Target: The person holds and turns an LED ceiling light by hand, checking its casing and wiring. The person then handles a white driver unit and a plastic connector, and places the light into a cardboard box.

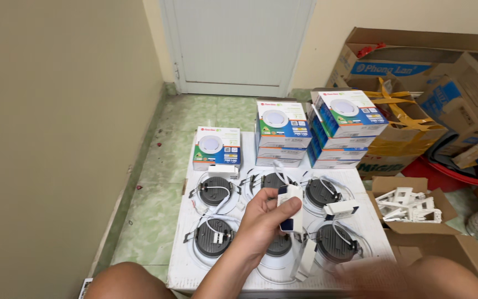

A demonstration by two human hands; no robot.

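The left hand [264, 218] is closed around a small white LED driver box [290, 209] with a dark blue end, held above the middle of the white board [186, 266]. The box looks light, rigid and smooth, with thin trailing wires; gripping its long sides seems safest. The right hand [360, 274], near right, is blurred, so I cannot tell its state. Downlights [214, 237] lie face down around.
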